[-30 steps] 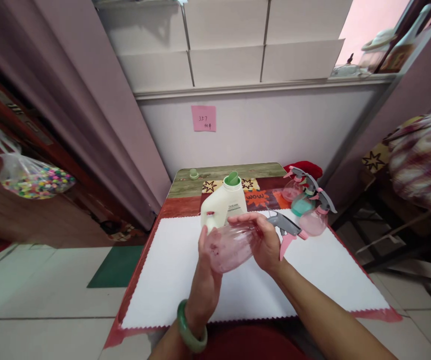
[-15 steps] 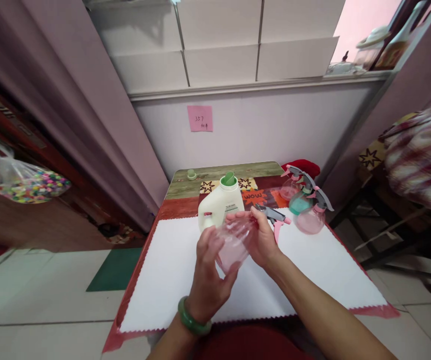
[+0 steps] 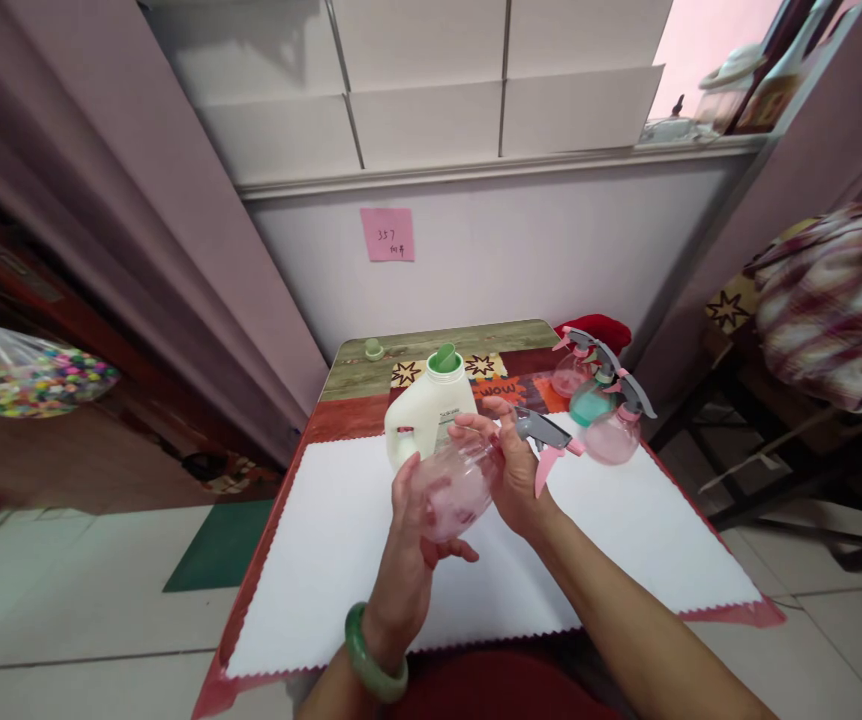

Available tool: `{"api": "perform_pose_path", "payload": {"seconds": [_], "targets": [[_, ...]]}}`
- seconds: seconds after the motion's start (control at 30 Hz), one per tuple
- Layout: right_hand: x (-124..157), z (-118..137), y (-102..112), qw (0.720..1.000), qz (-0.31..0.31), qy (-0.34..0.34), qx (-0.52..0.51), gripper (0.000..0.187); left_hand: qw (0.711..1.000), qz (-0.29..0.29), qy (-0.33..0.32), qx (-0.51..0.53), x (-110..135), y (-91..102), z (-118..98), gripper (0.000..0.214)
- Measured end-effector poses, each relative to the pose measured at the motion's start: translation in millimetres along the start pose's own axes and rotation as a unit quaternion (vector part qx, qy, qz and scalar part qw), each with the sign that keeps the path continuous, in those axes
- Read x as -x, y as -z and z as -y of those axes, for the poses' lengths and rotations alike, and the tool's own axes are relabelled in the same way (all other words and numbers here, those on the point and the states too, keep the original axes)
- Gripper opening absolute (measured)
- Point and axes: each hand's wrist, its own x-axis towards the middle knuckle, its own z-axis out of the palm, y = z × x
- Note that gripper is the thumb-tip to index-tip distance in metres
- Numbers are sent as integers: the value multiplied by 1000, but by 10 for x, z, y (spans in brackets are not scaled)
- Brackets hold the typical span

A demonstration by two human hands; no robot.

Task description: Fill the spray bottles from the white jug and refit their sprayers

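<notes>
A clear pink spray bottle [image 3: 457,490] is tilted above the white cloth, its body toward the left. My left hand [image 3: 401,560] cups its base, fingers partly spread and the thumb underneath. At the neck end, my right hand [image 3: 517,475] is closed around the bottle. A grey spray head [image 3: 545,430] with a pink trigger sticks out beyond the right fingers; its joint with the bottle is hidden. Just behind the hands stands a cream detergent jug [image 3: 420,410] with a green spout [image 3: 445,357]. Its green cap [image 3: 374,349] lies at the table's back left.
Three more spray bottles, two pink [image 3: 615,440] [image 3: 570,375] and one teal [image 3: 591,402], stand at the table's right. A scalloped white cloth [image 3: 311,560] covers the front. A plaid cloth [image 3: 840,300] sits to the right; a bag of colourful pieces [image 3: 33,375] hangs left.
The bottle has turned and tipped, with more of its side now showing. My left thumb and fingers have loosened and opened along its base. The whole view has shifted slightly.
</notes>
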Motion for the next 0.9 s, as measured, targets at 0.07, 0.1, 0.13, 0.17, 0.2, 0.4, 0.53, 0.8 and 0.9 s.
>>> {"api": "perform_pose_path", "payload": {"seconds": [0.07,0.1,0.13,0.17,0.2,0.4,0.53,0.8,0.9], "targets": [[-16,-24,18,1000,7,29,6,49,999,-7,29,44,9,-65,-31,79],[-21,-35,34,999,13,35,17,47,998,-12,32,58,12,-88,-41,77],[-23,-42,53,999,20,37,28,49,997,-13,34,68,15,-103,-46,75],[-24,-43,76,998,29,37,37,51,996,-9,39,75,17,-113,-50,73],[-23,-38,100,998,39,34,42,54,995,-1,51,81,18,-117,-51,73],[-25,70,213,990,138,27,27,46,981,60,138,119,4,-91,-55,69],[-35,80,222,990,132,37,18,42,971,87,180,134,-16,-55,-42,67],[-29,85,193,998,61,-6,-1,52,950,130,248,138,-26,11,-55,73],[-20,119,152,998,59,0,4,50,950,137,247,135,-26,7,-93,76]]}}
